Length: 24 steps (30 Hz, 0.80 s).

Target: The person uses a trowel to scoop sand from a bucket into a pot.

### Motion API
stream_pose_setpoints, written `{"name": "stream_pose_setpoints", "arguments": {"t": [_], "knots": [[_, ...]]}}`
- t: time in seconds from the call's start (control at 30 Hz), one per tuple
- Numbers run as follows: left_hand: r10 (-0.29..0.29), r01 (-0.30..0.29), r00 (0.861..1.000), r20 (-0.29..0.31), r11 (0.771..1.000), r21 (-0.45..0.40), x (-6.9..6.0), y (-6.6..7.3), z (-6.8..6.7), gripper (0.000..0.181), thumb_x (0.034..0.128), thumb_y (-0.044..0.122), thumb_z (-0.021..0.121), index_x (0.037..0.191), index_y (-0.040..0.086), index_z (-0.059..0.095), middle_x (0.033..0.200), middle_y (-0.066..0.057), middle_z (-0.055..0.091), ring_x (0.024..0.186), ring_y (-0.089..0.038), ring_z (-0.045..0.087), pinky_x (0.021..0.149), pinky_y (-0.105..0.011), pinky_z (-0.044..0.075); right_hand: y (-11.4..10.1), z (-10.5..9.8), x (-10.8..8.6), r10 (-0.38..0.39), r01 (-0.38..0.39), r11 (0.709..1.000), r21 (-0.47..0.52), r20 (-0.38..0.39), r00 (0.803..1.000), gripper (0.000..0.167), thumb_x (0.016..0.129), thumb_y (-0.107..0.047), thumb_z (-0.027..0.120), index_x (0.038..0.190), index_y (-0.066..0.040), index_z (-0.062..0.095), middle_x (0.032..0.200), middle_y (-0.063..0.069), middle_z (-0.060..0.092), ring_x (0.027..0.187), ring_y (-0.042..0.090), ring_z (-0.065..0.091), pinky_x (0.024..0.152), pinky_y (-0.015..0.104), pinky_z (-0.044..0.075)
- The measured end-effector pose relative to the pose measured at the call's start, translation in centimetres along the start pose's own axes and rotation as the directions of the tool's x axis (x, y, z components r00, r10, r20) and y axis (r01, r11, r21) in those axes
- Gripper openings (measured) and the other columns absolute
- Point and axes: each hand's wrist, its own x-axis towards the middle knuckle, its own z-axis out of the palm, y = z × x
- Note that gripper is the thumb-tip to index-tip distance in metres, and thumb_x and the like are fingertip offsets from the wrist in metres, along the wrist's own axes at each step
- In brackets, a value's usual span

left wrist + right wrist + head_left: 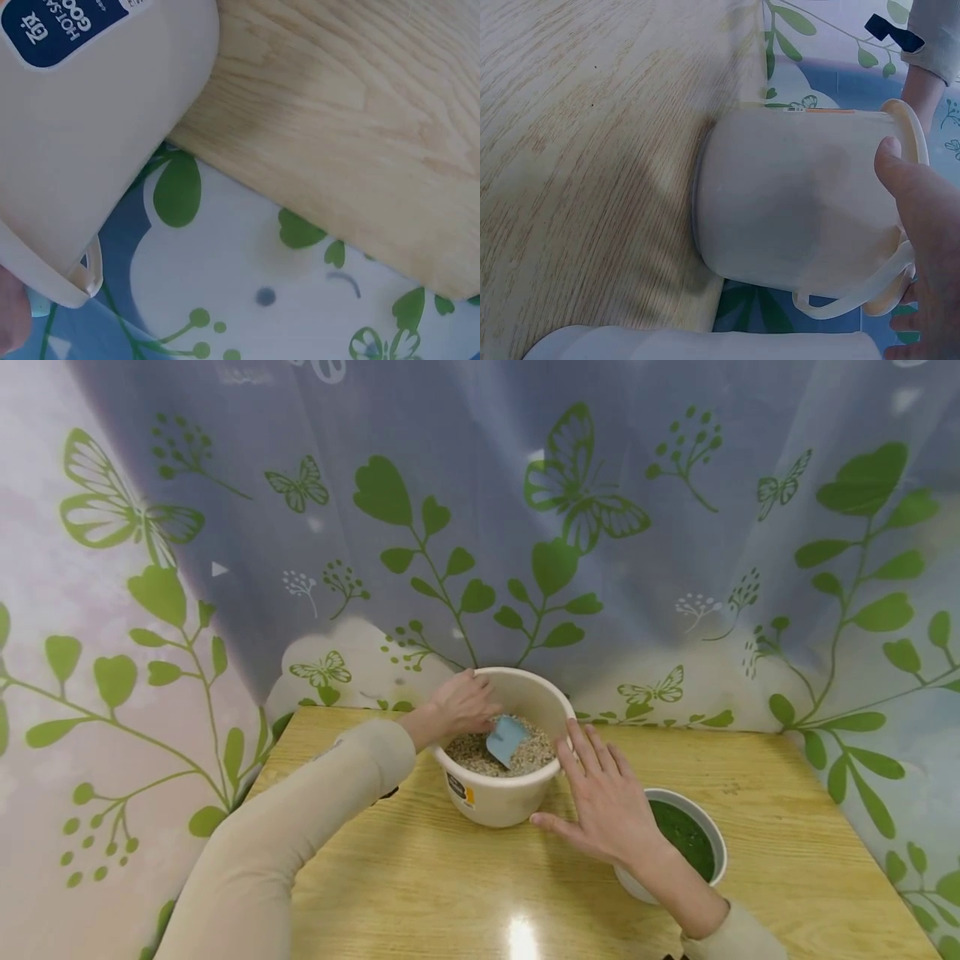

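A cream plastic bucket [487,799] stands on the wooden table, partly filled with a brownish, grainy material [536,758]. In the head view a small light-blue shovel [507,739] dips into the grains. Over the bucket's left rim reaches my left hand [459,703], its curled fingers gripping the shovel's handle, which they mostly hide. A bit of the blue-green handle [39,303] shows beside that hand in the left wrist view. My right hand [606,802] rests its straight fingers on the bucket's right rim, thumb spread apart toward the near side.
Under my right forearm sits a white round container [717,839] with dark green contents [684,837]; the forearm covers part of it. The wooden table [420,893] ends at a patterned curtain [465,527] behind the bucket. A bail handle [862,291] hangs on the bucket's side.
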Motion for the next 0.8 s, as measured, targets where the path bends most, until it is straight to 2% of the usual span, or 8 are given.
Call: {"name": "stream_pose_setpoints", "arguments": {"t": [0.33, 0.5, 0.7, 0.8], "knots": [[-0.007, 0.009, 0.999, 0.038, 0.999, -0.044, -0.4, 0.8, -0.2, 0.044, 0.1056, 0.063, 0.048, 0.121, 0.027, 0.067, 0.102, -0.003, 0.072, 0.096, -0.018, 0.063, 0.077, -0.032, 0.055, -0.1, 0.3, 0.0, -0.001, 0.001, 1.000, 0.020, -0.011, 1.000, 0.110, 0.087, -0.083, 0.060, 0.163, -0.008, 0.035, 0.176, 0.019, 0.022, 0.159, 0.044, 0.033, 0.121, 0.063, 0.040], [-0.010, 0.014, 0.998, 0.059, 0.998, -0.062, -0.5, 1.1, -0.3, 0.045, 0.1061, 0.064, 0.046, 0.122, 0.027, 0.068, 0.103, -0.004, 0.074, 0.098, -0.020, 0.065, 0.081, -0.033, 0.055, -0.1, 0.3, 0.0, 0.001, -0.001, 1.000, 0.016, -0.005, 1.000, 0.109, 0.086, -0.083, 0.061, 0.163, -0.009, 0.036, 0.176, 0.019, 0.022, 0.159, 0.044, 0.032, 0.121, 0.063, 0.040], [0.006, 0.004, 0.995, 0.095, 0.995, -0.101, -0.5, 1.4, -0.8, 0.051, 0.1076, 0.065, 0.039, 0.130, 0.029, 0.065, 0.109, -0.005, 0.076, 0.104, -0.022, 0.068, 0.084, -0.036, 0.058, 0.0, 0.2, 0.0, 0.005, -0.005, 1.000, 0.006, -0.006, 1.000, 0.109, 0.085, -0.083, 0.062, 0.161, -0.008, 0.038, 0.176, 0.018, 0.022, 0.159, 0.043, 0.032, 0.123, 0.062, 0.039], [0.010, 0.000, 0.996, 0.093, 0.994, -0.107, -0.6, 1.5, -1.0, 0.051, 0.1085, 0.064, 0.037, 0.132, 0.028, 0.065, 0.110, -0.006, 0.075, 0.104, -0.023, 0.069, 0.084, -0.037, 0.059, 0.0, 0.1, 0.1, 0.008, -0.008, 1.000, 0.006, -0.007, 1.000, 0.110, 0.085, -0.084, 0.062, 0.161, -0.009, 0.038, 0.176, 0.018, 0.022, 0.159, 0.043, 0.033, 0.124, 0.061, 0.037]]}}
